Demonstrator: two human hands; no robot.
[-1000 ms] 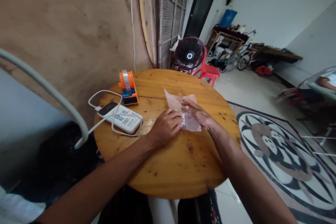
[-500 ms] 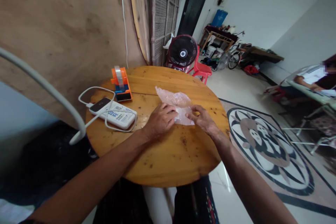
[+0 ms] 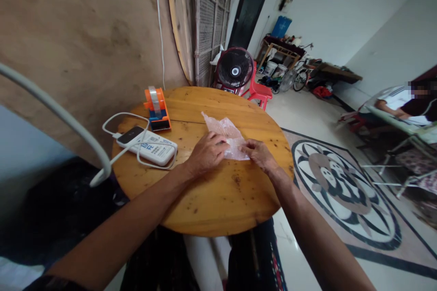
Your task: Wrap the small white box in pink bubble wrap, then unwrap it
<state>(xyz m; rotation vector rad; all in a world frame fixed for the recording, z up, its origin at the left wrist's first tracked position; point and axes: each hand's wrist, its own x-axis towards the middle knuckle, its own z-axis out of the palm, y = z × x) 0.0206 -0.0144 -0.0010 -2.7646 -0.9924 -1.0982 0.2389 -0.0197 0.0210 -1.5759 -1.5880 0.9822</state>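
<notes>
Bubble wrap (image 3: 229, 131) lies on the round wooden tabletop (image 3: 218, 200), between the two hands and just beyond their fingertips; its near part looks doubled over into a narrower strip, while its far part fans out loose and crumpled, so the folding seems only partway through; no tape shows on the sheet, and the orange tape dispenser (image 3: 157, 108) stands well apart, near the far left edge, with a white power bank (image 3: 157, 149) and its looped cable (image 3: 124, 114) in front of it.

Left hand (image 3: 210, 151) rests palm down at the left side of the wrap, its fingers bent and close together over that edge (whether they grip something beneath, I cannot tell); right hand (image 3: 258, 153) comes in from the other side, thumb and forefinger apparently pinching the wrap's right edge, the other fingers curled inward; both forearms reach forward from the near corners and converge on the sheet, the left wrist low over the wood, the right one angled inward.
</notes>
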